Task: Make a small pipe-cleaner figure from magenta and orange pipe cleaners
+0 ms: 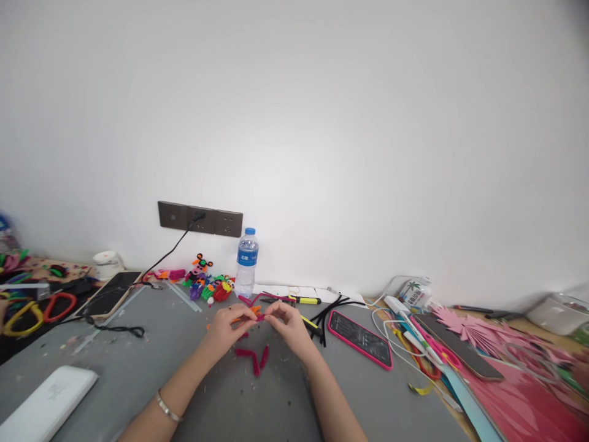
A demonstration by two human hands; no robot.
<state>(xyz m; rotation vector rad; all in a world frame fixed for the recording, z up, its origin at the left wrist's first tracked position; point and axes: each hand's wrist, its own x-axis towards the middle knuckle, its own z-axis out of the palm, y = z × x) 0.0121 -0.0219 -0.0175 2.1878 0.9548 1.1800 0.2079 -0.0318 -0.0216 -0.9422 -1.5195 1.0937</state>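
Observation:
Over the grey mat [276,405], my left hand [226,330] and my right hand [291,329] meet with their fingertips closed in a pinch. Between them is a small magenta pipe cleaner [260,318], gripped from both sides. Orange fuzzy pieces lie close to my left fingers, partly hidden by them. Nearer to me on the mat rest a bent magenta pipe cleaner piece [250,353] and a short straight one [264,356]. Black pipe cleaners [339,302] fan out beyond my right hand, beside a yellow-and-black tool [306,300].
A water bottle [247,270] stands by the wall, with colourful pipe cleaner figures [209,287] to its left. Right of my hands lies a pink-cased phone [361,339]. A white device [48,402] sits front left. Cables, scissors [59,306] and pink paper [469,328] crowd the sides.

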